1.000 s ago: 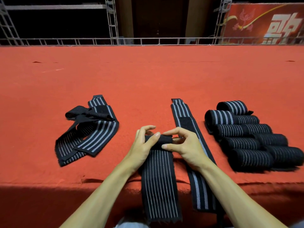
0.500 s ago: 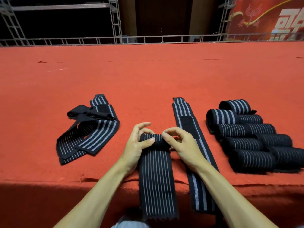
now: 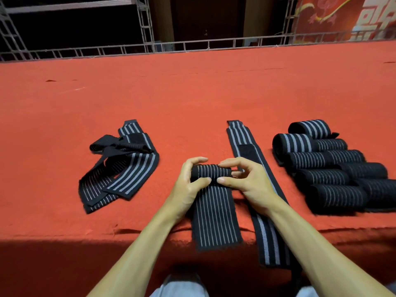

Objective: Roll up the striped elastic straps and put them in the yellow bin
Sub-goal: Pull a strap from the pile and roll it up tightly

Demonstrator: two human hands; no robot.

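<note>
A black strap with thin white stripes [image 3: 215,217] lies on the red cloth in front of me, its far end wound into a small roll [image 3: 211,171]. My left hand [image 3: 188,189] grips the roll's left end, fingers over the top and thumb in front. My right hand [image 3: 246,183] pinches the roll's right end. The strap's loose tail hangs over the table's front edge. A second flat strap [image 3: 242,142] runs beside my right hand. A heap of unrolled straps [image 3: 122,168] sits to the left. No yellow bin is in view.
Several finished rolls [image 3: 334,166] are stacked at the right on the red-covered table [image 3: 192,93]. A metal truss railing [image 3: 192,45] runs along the far edge, with a red banner [image 3: 353,18] behind it at the top right.
The roll has grown thicker under both hands, and the loose tail hanging over the front edge has become shorter. My hands stayed at about the same spot.
</note>
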